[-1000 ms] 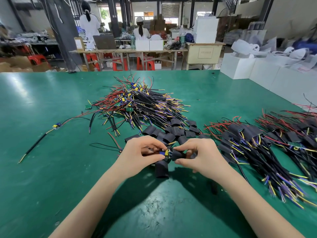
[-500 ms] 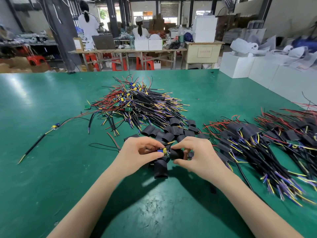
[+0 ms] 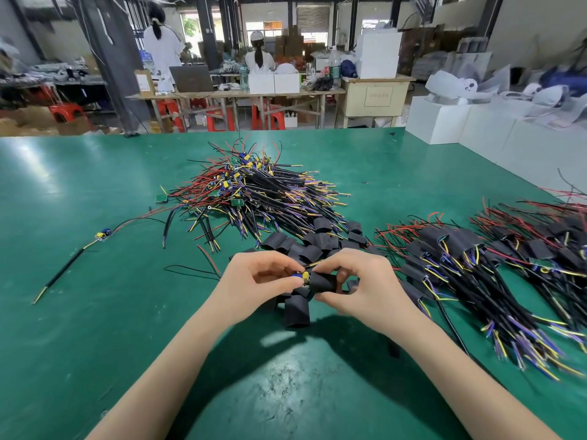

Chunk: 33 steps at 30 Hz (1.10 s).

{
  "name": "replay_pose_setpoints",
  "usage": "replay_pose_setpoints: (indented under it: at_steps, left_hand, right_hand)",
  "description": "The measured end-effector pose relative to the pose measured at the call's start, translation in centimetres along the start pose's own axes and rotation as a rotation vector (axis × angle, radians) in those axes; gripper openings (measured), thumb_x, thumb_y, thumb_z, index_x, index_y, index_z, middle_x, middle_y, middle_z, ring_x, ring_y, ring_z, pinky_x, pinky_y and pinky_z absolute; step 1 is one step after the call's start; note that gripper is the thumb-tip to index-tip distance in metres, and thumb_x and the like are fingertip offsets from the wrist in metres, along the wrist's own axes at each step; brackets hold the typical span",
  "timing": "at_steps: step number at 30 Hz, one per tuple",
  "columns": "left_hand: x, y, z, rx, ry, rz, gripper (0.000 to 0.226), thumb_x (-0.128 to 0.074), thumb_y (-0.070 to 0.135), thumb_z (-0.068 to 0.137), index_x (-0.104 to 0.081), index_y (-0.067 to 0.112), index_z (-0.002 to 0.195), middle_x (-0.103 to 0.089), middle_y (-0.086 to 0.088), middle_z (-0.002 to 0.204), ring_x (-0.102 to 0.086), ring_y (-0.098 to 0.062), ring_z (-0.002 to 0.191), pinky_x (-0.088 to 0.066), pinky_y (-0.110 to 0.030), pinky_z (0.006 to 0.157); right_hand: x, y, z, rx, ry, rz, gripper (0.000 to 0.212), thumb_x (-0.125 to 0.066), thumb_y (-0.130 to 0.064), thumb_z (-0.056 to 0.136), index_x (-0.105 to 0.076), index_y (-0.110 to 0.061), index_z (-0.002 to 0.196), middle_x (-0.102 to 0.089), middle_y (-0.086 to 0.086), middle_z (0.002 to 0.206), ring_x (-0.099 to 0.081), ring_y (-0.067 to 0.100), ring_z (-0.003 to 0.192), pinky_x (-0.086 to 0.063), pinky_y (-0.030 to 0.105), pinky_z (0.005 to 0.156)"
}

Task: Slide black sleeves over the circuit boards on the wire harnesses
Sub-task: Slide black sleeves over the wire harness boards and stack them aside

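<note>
Now the black sleeve (image 3: 323,282) pinched in the right hand (image 3: 359,287) has slid closer onto the little circuit board (image 3: 301,276) pinched by the left hand (image 3: 257,281), so it's almost covered.

A green table (image 3: 95,312), scuffed near its front edge, carries a tangled pile of unsleeved wire harnesses (image 3: 254,192) at centre. Loose black sleeves (image 3: 317,239) lie scattered just in front of that pile. To the right sit two heaps of sleeved harnesses (image 3: 476,274), touching each other. A single harness (image 3: 101,234) lies stretched out, well apart on the left.
</note>
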<state>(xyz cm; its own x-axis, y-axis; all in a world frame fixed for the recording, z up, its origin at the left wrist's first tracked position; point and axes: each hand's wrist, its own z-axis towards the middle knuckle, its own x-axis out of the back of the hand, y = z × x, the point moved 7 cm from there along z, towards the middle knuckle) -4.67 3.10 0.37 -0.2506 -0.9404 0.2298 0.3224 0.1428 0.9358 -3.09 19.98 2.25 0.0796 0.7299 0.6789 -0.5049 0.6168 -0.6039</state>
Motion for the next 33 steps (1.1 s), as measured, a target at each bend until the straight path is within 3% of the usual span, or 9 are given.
replay_pose_setpoints:
  at_steps: [7, 12, 14, 16, 18, 21, 27, 33]
  left_hand:
    - [-0.3, 0.5, -0.1, -0.055, -0.045, 0.064, 0.022, -0.075, -0.008, 0.077, -0.072, 0.009, 0.09, -0.073, -0.001, 0.091, -0.068, -0.012, 0.086, -0.052, -0.02, 0.082]
    - [0.0, 0.0, 0.1, -0.016, -0.009, 0.01, 0.02, -0.073, -0.011, 0.077, -0.071, 0.006, 0.089, -0.073, -0.007, 0.085, -0.067, -0.01, 0.08, -0.052, -0.019, 0.078]
    - [0.3, -0.2, 0.2, -0.014, 0.048, 0.004, 0.018, -0.074, -0.008, 0.077, -0.071, 0.004, 0.09, -0.073, -0.012, 0.088, -0.067, -0.012, 0.08, -0.054, -0.022, 0.08]
    - [0.6, -0.3, 0.2, -0.024, 0.098, 0.006, 0.019, -0.076, -0.005, 0.076, -0.071, 0.005, 0.09, -0.074, -0.011, 0.088, -0.067, -0.013, 0.08, -0.055, -0.023, 0.079]
    - [0.6, -0.3, 0.3, -0.042, 0.112, 0.008, 0.02, -0.078, -0.005, 0.074, -0.071, 0.007, 0.09, -0.074, -0.009, 0.087, -0.068, -0.014, 0.079, -0.055, -0.023, 0.078]
    - [0.7, -0.2, 0.3, -0.08, 0.118, 0.025, 0.024, -0.08, -0.004, 0.072, -0.07, 0.011, 0.087, -0.074, -0.006, 0.084, -0.068, -0.013, 0.077, -0.053, -0.02, 0.078]
    - [0.6, -0.3, 0.2, -0.115, 0.129, 0.073, 0.022, -0.082, -0.001, 0.071, -0.071, 0.013, 0.085, -0.073, -0.001, 0.082, -0.068, -0.012, 0.076, -0.053, -0.02, 0.077]
    - [1.2, -0.5, 0.3, -0.029, 0.052, -0.028, 0.021, -0.076, 0.0, 0.079, -0.075, 0.012, 0.096, -0.076, -0.005, 0.095, -0.071, -0.015, 0.09, -0.054, -0.022, 0.082]
  right_hand:
    - [-0.2, -0.3, -0.2, 0.027, 0.006, 0.006, 0.03, -0.082, -0.011, 0.064, -0.075, -0.023, 0.09, -0.064, -0.007, 0.08, -0.058, 0.007, 0.065, -0.034, 0.005, 0.058]
    - [0.2, -0.7, -0.3, 0.049, 0.096, 0.006, 0.041, -0.087, -0.012, 0.061, -0.074, -0.016, 0.101, -0.066, -0.003, 0.086, -0.059, 0.008, 0.068, -0.035, 0.003, 0.063]
    - [0.7, -0.5, -0.3, 0.035, 0.158, -0.067, 0.041, -0.088, -0.021, 0.061, -0.074, -0.015, 0.099, -0.065, -0.003, 0.084, -0.057, 0.008, 0.064, -0.042, 0.012, 0.065]
    - [0.7, -0.1, -0.5, -0.007, 0.161, -0.251, 0.035, -0.085, -0.032, 0.066, -0.074, -0.017, 0.096, -0.063, -0.004, 0.082, -0.057, 0.016, 0.073, -0.046, 0.028, 0.067]
    - [-0.1, 0.2, -0.6, -0.034, 0.086, -0.397, 0.029, -0.077, -0.04, 0.073, -0.072, -0.02, 0.092, -0.063, -0.004, 0.084, -0.053, 0.02, 0.087, -0.045, 0.033, 0.068]
    - [-1.2, 0.5, -0.7, -0.05, 0.0, -0.446, 0.027, -0.068, -0.043, 0.079, -0.069, -0.021, 0.094, -0.062, -0.006, 0.09, -0.047, 0.019, 0.095, -0.045, 0.035, 0.071]
    - [-2.0, -0.4, -0.9, 0.014, 0.038, -0.457, 0.024, -0.069, -0.038, 0.079, -0.068, -0.019, 0.093, -0.058, -0.004, 0.085, -0.048, 0.021, 0.091, -0.034, 0.028, 0.064]
    - [-1.2, 0.1, -0.6, -0.027, 0.064, -0.415, 0.02, -0.068, -0.029, 0.079, -0.069, -0.016, 0.094, -0.062, -0.002, 0.084, -0.049, 0.025, 0.089, -0.045, 0.038, 0.07]
